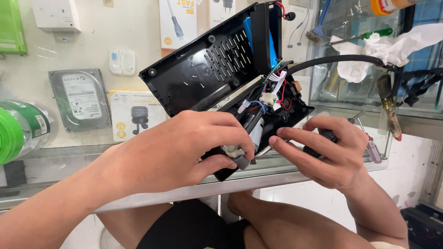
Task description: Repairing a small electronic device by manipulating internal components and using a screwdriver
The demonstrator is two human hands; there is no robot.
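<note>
Nearest to us, our left hand (184, 147) wraps around the lower end of an opened black device (240, 115), fingers curled over its edge and thumb underneath, pinching a small grey motor part (237, 154) that sticks out of the casing. Our right hand (327, 152) sits just beside it, forefinger and thumb stretched toward the same part, while its other fingers close on a dark screwdriver handle (323, 138); a second screwdriver with a clear purple handle (373, 151) shows just past the knuckles.

We hold the device tilted above the glass bench (69, 157), its slotted lid (207, 64) swung open and upward. Inside we see red, blue and white wires (277, 90), a white connector (267, 98) and a blue block (272, 37) against the lid's edge. A black hose (341, 60) runs from the casing off to the right.

Under the glass lie a hard drive (80, 99), a white earbud case (122, 62) and boxed accessories (134, 115). On the right, a paintbrush (387, 106) leans by crumpled white paper (378, 50). At the left edge rests a green roll (16, 131).
</note>
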